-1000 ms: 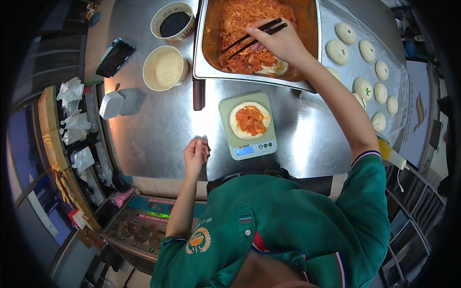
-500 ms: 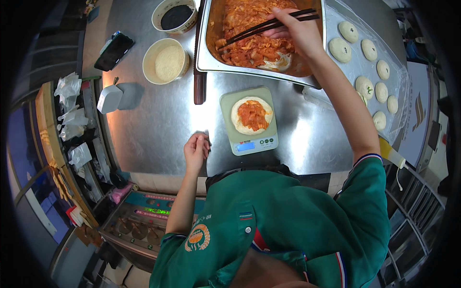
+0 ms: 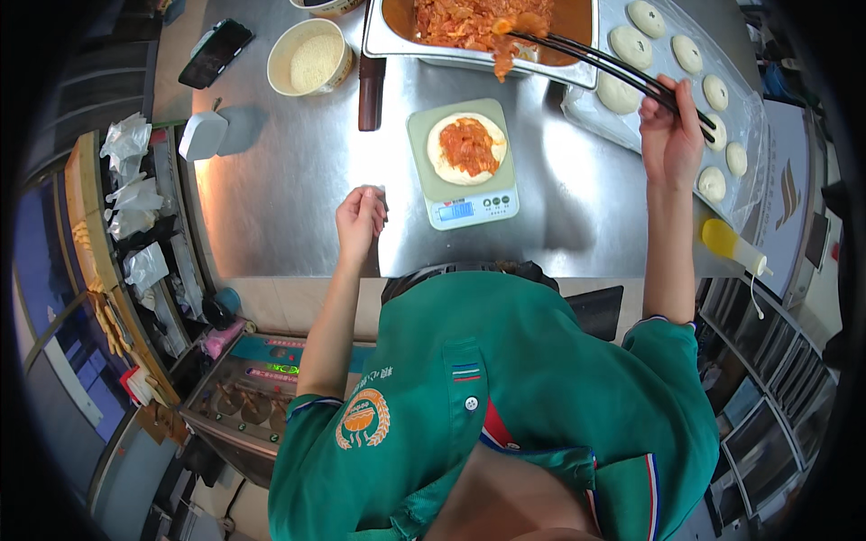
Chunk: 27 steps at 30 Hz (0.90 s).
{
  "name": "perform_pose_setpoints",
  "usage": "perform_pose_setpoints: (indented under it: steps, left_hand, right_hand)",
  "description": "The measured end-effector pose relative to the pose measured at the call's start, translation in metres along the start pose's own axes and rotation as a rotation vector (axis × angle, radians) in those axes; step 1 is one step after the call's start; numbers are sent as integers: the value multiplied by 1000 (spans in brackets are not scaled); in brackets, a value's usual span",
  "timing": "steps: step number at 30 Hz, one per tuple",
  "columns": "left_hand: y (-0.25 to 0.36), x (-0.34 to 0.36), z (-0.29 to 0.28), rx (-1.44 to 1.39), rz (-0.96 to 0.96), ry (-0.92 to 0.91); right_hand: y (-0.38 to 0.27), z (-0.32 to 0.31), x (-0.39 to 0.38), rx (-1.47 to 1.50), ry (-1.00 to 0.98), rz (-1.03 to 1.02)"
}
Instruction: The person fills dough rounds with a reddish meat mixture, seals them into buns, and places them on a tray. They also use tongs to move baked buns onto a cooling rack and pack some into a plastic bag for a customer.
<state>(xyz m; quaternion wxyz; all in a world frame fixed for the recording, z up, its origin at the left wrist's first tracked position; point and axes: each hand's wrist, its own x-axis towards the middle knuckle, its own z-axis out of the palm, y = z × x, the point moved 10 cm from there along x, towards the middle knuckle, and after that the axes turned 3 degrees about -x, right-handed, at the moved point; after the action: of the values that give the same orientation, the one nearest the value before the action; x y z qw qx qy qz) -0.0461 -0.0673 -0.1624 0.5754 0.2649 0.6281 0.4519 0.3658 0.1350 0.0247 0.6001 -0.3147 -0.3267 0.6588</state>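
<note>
In my right hand (image 3: 672, 135) I hold long black chopsticks (image 3: 600, 61). Their tips carry a clump of red, sauced meat filling (image 3: 505, 59) over the near rim of a deep metal pan (image 3: 433, 50). More of this filling lies in the pan. A green kitchen scale (image 3: 501, 187) stands before me, its display lit. On it rests a flat round of dough (image 3: 443, 168) topped with a mound of filling (image 3: 469, 146). My left hand (image 3: 359, 224) sits left of the scale at the table's near edge, fingers curled in and nothing visible in them.
Several round buns (image 3: 630, 47) lie on a film-covered tray at the right, above a yellow squeeze bottle (image 3: 732, 245). Left of the pan are a brown handle (image 3: 371, 95), a bowl of pale grains (image 3: 311, 59), a phone (image 3: 215, 52) and a white box (image 3: 203, 135).
My right hand has drawn back from inside the pan toward the right, lifting filling out with the chopsticks. The view has shifted, so the table sits higher. The left hand keeps its curled pose.
</note>
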Motion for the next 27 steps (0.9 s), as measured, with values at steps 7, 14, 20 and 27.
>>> perform_pose_setpoints:
  steps: [7,14,20,27]
  left_hand:
    - [0,-4,-1,32,33,-2]
    - [0,-5,1,39,44,-26]
    - [-2,-5,-1,31,43,-15]
    - [-2,-3,0,39,43,-18]
  right_hand:
    - [26,-25,-82,-30,106,39]
    - [108,-33,-103,-357,201,147]
    - [96,-43,-118,-438,240,102]
    - [101,-31,-117,-412,190,81]
